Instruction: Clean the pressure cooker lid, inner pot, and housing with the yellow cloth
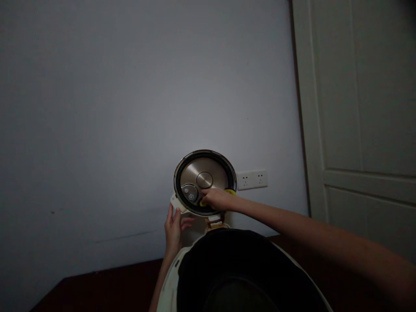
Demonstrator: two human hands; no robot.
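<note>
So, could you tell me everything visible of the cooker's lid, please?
The lid stands open and upright, its round inner face toward the camera: a metal plate with a central disc and a small valve, ringed in black, in a white shell. The left hand touches its lower left edge; the right hand presses something yellow on its lower rim.

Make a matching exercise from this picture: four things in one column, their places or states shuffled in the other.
1 left hand
2 right hand
3 wall socket
4 inner pot

A on the wall, right of the raised lid
B black, lowest in view
C holds a yellow cloth against the lid's lower rim
D touches the lid's left edge

Pairs: 1-D, 2-C, 3-A, 4-B
</note>
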